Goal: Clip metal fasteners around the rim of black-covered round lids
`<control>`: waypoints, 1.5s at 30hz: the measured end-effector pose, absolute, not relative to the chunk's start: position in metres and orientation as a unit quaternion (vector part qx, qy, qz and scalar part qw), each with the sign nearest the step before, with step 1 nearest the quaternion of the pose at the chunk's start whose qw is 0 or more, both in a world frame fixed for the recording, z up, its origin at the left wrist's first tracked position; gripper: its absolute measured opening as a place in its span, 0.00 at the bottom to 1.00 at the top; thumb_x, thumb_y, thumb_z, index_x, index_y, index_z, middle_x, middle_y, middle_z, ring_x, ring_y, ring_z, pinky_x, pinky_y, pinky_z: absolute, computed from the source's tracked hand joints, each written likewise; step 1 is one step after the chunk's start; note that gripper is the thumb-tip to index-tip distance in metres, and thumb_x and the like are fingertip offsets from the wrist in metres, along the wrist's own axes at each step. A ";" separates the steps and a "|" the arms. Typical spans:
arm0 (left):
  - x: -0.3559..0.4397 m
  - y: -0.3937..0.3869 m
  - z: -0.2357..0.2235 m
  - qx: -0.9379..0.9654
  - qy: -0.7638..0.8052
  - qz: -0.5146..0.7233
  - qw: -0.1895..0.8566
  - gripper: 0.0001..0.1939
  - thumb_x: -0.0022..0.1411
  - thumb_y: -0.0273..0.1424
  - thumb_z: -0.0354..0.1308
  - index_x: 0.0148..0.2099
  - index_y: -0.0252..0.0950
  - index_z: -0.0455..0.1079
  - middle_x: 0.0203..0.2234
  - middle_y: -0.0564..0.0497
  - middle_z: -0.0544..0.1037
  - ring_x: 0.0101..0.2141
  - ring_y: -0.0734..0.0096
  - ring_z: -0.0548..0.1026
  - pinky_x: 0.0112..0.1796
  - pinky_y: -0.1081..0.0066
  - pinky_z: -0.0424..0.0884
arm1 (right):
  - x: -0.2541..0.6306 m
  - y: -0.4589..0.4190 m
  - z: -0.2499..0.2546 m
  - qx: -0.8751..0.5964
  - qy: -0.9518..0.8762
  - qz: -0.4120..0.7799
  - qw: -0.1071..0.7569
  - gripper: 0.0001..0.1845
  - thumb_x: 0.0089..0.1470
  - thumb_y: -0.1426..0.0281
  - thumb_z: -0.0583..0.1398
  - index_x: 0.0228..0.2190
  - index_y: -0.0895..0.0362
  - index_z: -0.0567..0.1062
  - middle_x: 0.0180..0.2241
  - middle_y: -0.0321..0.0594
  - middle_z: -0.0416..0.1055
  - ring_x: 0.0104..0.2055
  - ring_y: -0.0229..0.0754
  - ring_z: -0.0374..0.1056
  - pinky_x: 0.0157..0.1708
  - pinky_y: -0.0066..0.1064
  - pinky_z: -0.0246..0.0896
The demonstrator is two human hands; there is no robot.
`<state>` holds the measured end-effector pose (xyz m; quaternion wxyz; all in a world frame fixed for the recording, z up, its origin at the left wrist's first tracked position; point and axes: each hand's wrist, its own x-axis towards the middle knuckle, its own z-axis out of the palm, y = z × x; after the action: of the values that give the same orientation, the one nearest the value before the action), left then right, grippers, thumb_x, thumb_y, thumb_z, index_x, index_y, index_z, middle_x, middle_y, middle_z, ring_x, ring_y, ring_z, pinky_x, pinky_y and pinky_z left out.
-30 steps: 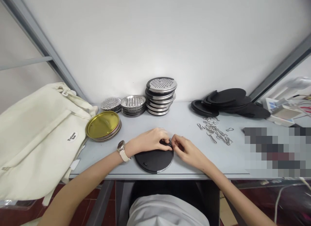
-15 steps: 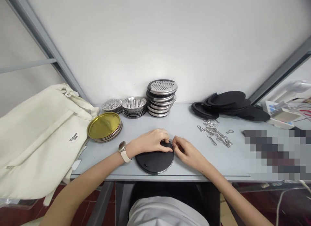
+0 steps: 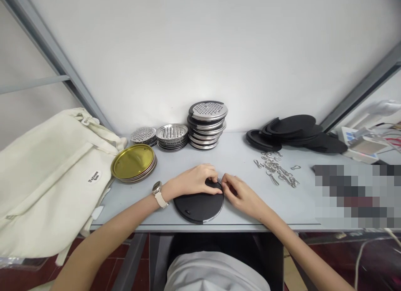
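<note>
A round black disc point(image 3: 200, 207) with a silvery metal rim lies near the front edge of the table, a small slot at its lower left. My left hand point(image 3: 197, 180) rests over its upper part, thumb and curled fingers gripping the far right edge. At that same edge, my right hand point(image 3: 238, 193) pinches a small silvery clip point(image 3: 219, 181), mostly hidden by the fingertips. Loose metal clips point(image 3: 277, 168) are scattered to the right of my hands.
Behind stand stacked graters point(image 3: 208, 124), ridged metal discs point(image 3: 171, 136) and perforated discs point(image 3: 143, 135). Gold-coloured lids point(image 3: 133, 162) are piled at left, beside a cream bag point(image 3: 46, 178). Black covers point(image 3: 291, 130) lie at back right, near a white power strip point(image 3: 360, 145).
Both hands stay at the disc's far right edge, with only slight finger movement. The view shifts a little; the disc remains in place on the table.
</note>
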<state>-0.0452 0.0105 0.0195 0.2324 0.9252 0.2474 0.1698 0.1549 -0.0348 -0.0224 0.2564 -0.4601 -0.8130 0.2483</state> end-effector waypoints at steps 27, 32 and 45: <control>-0.042 0.011 0.014 0.865 0.295 0.217 0.345 0.21 0.51 0.37 0.65 0.45 0.36 0.65 0.35 0.50 0.73 0.37 0.69 0.72 0.39 0.70 0.67 | 0.152 -0.033 -0.025 -0.459 -0.819 0.227 0.260 0.10 0.62 0.71 0.48 0.27 0.54 0.59 0.25 0.34 0.63 0.30 0.40 0.59 0.31 0.31 0.53; -0.040 0.011 0.008 0.822 0.329 0.221 0.409 0.22 0.48 0.35 0.67 0.45 0.37 0.65 0.33 0.52 0.74 0.34 0.72 0.72 0.35 0.73 0.68 | 0.153 -0.033 -0.026 -0.459 -0.818 0.233 0.257 0.10 0.62 0.71 0.48 0.27 0.54 0.59 0.25 0.34 0.62 0.30 0.40 0.59 0.31 0.31 0.53; -0.038 0.014 0.000 0.774 0.319 0.240 0.491 0.17 0.50 0.30 0.65 0.43 0.34 0.68 0.30 0.51 0.76 0.32 0.74 0.72 0.35 0.74 0.67 | 0.154 -0.032 -0.029 -0.454 -0.825 0.214 0.259 0.11 0.61 0.72 0.48 0.25 0.54 0.59 0.24 0.34 0.61 0.28 0.40 0.57 0.30 0.31 0.53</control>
<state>-0.0382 0.0144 -0.0001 0.4914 0.7740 0.3190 0.2402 0.1536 -0.0323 -0.0287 0.2590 -0.4537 -0.8255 0.2137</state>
